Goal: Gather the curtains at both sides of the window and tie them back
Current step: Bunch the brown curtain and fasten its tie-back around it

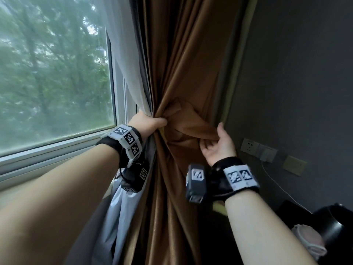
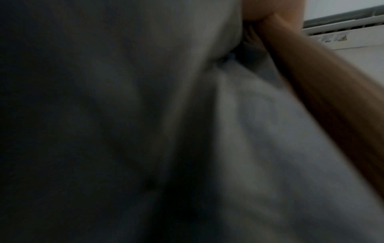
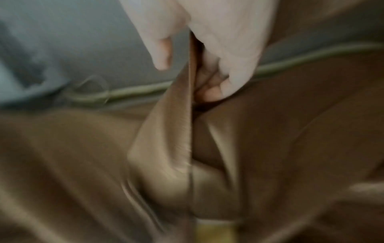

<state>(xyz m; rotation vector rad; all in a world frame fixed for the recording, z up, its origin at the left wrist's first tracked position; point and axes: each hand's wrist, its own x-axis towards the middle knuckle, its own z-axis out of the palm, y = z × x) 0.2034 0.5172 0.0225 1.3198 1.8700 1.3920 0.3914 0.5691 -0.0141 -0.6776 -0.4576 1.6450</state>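
My left hand clamps the gathered brown curtain, its bundle running twelve to six. At three o'clock, my right hand pinches the brown tieback band, nearer for wrapping.

We are finding no readable words, brands or numbers; we are seeing only black-and-white square code markers on the wristbands, and those carry no letters.
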